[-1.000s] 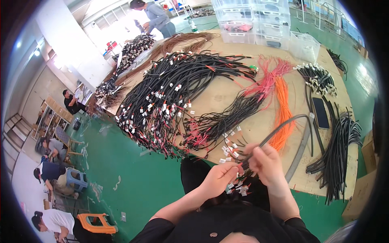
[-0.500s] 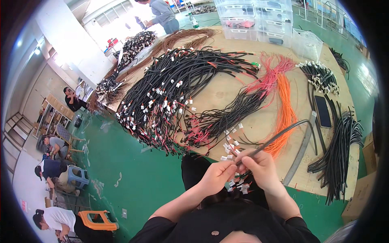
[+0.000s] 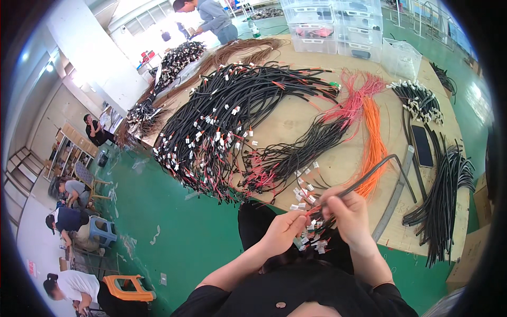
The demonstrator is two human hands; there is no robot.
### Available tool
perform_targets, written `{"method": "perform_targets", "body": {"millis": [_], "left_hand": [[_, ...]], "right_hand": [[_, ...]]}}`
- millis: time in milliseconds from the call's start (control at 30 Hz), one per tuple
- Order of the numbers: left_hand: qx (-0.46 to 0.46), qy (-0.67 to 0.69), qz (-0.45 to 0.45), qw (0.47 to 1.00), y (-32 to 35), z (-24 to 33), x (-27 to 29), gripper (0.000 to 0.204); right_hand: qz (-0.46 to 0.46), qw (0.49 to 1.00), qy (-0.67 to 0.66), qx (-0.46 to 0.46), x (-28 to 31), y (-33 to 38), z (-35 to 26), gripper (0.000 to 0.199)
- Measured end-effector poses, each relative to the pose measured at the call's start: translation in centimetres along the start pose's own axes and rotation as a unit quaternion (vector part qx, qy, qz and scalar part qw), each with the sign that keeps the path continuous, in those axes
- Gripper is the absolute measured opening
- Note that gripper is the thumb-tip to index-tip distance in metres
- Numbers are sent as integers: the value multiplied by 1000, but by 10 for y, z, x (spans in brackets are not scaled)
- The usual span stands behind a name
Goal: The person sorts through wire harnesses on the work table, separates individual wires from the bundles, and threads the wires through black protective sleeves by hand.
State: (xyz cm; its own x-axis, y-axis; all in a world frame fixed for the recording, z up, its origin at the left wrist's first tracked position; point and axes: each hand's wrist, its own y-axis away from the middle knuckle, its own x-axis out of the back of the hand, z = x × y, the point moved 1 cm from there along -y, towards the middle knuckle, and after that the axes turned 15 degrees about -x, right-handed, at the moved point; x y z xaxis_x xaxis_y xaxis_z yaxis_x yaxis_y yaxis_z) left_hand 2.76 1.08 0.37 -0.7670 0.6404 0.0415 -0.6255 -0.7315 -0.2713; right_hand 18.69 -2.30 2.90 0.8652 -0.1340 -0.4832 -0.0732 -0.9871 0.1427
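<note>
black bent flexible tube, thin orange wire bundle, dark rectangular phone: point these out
Black bent flexible tube (image 3: pixel 381 165), head view: near its bend.
Thin orange wire bundle (image 3: pixel 375 140), head view: middle.
Dark rectangular phone (image 3: pixel 422 146), head view: centre of face.

Right hand (image 3: pixel 346 211) is covering a stretch of black tube (image 3: pixel 377 166); the tube's near end is blurring at the fingertips. Left hand (image 3: pixel 285 228) is hiding the tip of a red wire (image 3: pixel 313 210) in its pinch. Just below the fingers, white connectors (image 3: pixel 319 244) are showing too small to read in detail. Far beyond the fingers, clear drawers (image 3: pixel 358 36) are running off the top edge; well right of them, cardboard boxes (image 3: pixel 469 256) are fading into the dark rim.
</note>
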Motion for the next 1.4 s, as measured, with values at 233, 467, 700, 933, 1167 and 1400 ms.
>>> {"method": "perform_targets", "body": {"millis": [233, 467, 700, 933, 1167, 1400], "left_hand": [[3, 32, 28, 999, -2, 5, -9, 24], [38, 28, -45, 998, -5, 9, -3, 23], [-41, -61, -54, 996, -4, 7, -3, 22], [-20, -35, -15, 999, -4, 20, -8, 15], [-187, -261, 4, 947, -3, 12, -5, 12], [-207, -267, 52, 940, -4, 19, -9, 10]], "right_hand": [[-13, 999, 28, -13, 2, -1, 1, 12], [-56, 992, 73, -84, -6, 2, 4, 10], [-31, 996, 69, -46, -3, 4, 0, 11], [-34, 997, 56, -40, -5, 3, 3, 10], [-3, 998, 11, -58, -8, 1, 9, 11], [-11, 999, -38, -17, -6, 1, 12, 12]]}}
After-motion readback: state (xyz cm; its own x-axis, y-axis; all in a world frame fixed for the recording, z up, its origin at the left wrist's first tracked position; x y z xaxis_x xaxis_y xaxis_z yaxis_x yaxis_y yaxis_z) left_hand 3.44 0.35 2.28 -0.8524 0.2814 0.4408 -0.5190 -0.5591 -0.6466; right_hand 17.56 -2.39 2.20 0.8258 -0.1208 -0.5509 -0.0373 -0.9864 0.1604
